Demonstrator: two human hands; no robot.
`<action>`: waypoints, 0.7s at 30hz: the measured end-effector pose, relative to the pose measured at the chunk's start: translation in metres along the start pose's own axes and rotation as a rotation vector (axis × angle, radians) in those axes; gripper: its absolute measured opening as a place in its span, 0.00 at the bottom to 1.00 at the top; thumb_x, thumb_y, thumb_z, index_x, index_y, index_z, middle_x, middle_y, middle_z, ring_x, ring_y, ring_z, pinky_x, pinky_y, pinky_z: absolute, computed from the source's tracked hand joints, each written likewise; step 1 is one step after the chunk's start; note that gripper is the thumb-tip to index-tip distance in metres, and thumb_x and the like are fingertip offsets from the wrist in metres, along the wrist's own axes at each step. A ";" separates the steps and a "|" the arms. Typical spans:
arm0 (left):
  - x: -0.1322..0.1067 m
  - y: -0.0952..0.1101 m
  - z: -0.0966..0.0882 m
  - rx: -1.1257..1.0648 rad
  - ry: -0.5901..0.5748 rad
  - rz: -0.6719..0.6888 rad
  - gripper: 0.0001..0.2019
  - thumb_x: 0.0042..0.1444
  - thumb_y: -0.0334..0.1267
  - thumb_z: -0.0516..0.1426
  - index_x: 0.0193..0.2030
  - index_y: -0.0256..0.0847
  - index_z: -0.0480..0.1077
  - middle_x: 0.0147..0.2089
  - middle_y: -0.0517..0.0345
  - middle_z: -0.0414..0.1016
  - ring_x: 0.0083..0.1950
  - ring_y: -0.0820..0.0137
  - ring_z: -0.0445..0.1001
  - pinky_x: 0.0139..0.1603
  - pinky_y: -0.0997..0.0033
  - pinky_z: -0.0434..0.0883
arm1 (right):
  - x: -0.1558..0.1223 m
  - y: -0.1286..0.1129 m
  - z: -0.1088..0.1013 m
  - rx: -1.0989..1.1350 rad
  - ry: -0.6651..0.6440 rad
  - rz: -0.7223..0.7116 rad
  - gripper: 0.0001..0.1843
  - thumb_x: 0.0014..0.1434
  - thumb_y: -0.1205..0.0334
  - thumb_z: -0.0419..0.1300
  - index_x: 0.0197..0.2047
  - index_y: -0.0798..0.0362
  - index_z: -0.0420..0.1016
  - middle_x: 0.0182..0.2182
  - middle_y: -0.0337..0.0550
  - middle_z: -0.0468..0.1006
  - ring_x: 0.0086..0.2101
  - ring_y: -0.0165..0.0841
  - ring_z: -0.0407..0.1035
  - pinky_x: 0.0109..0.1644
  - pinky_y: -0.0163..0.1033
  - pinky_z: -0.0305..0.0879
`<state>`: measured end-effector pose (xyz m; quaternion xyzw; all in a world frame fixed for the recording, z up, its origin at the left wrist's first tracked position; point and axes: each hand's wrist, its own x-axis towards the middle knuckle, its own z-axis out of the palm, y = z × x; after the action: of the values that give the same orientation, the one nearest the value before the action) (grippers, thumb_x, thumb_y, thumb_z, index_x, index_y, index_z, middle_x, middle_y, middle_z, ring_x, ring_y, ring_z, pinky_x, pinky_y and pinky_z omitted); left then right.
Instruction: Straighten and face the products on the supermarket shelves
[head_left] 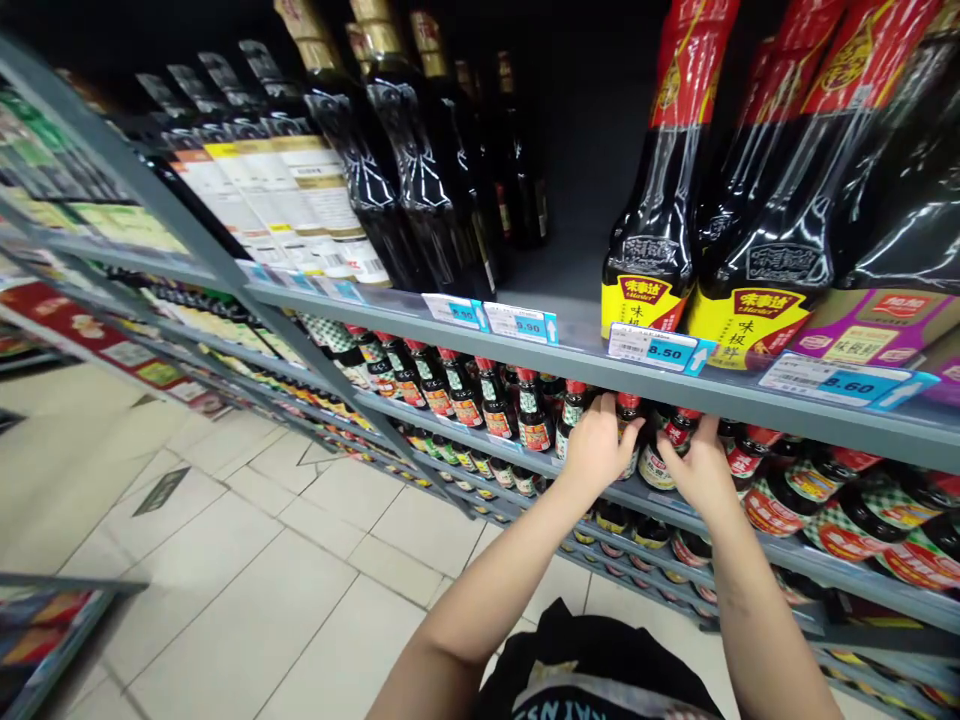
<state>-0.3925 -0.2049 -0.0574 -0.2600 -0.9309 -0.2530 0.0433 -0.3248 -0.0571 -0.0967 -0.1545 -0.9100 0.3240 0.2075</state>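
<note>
Both my hands reach under a shelf edge into a row of small dark sauce bottles with red caps. My left hand (596, 445) is curled round a red-capped sauce bottle (628, 404), its thumb across the front; the fingertips are partly hidden. Just to the right, my right hand (699, 465) has its thumb and fingers on either side of another sauce bottle (678, 428) with a red label. Between the hands stands a sauce jar (657, 470) with a pale label, lower than the thumbs.
Above my hands runs the upper shelf edge (570, 350) with price tags. Tall yellow-labelled bottles (646, 280) stand on it at right, dark glass bottles (420, 170) at left. More sauce bottles (465, 390) line the lower shelf. Tiled floor (247, 560) lies below.
</note>
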 end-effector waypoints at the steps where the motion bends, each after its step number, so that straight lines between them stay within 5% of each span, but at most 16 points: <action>1: 0.001 -0.005 -0.002 -0.064 -0.060 0.051 0.20 0.64 0.43 0.53 0.59 0.34 0.58 0.48 0.42 0.76 0.48 0.54 0.77 0.45 0.63 0.73 | -0.003 -0.005 0.005 -0.072 0.050 0.045 0.43 0.60 0.42 0.53 0.66 0.65 0.47 0.45 0.63 0.75 0.32 0.44 0.72 0.36 0.45 0.69; 6: 0.007 -0.026 -0.005 -0.176 -0.194 0.130 0.24 0.64 0.39 0.53 0.63 0.32 0.54 0.46 0.40 0.78 0.47 0.51 0.78 0.44 0.60 0.72 | -0.016 -0.027 0.023 -0.332 0.127 0.291 0.36 0.68 0.46 0.46 0.66 0.68 0.47 0.42 0.64 0.76 0.39 0.51 0.75 0.37 0.46 0.68; 13: 0.009 -0.035 -0.002 -0.216 -0.189 0.183 0.24 0.64 0.40 0.55 0.63 0.37 0.54 0.47 0.43 0.78 0.48 0.54 0.79 0.45 0.62 0.73 | -0.010 -0.019 0.004 -0.422 -0.125 0.165 0.37 0.68 0.51 0.51 0.64 0.74 0.45 0.36 0.61 0.78 0.35 0.49 0.76 0.35 0.43 0.67; 21: -0.007 -0.029 0.001 -0.185 -0.050 0.173 0.24 0.65 0.42 0.54 0.65 0.36 0.56 0.50 0.41 0.76 0.48 0.56 0.78 0.45 0.60 0.76 | -0.013 -0.020 0.007 -0.525 -0.077 0.166 0.38 0.67 0.50 0.52 0.63 0.75 0.46 0.33 0.57 0.78 0.33 0.48 0.76 0.32 0.42 0.65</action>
<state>-0.4010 -0.2293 -0.0728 -0.3486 -0.8783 -0.3267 0.0175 -0.3202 -0.0809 -0.0927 -0.2647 -0.9542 0.0989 0.0984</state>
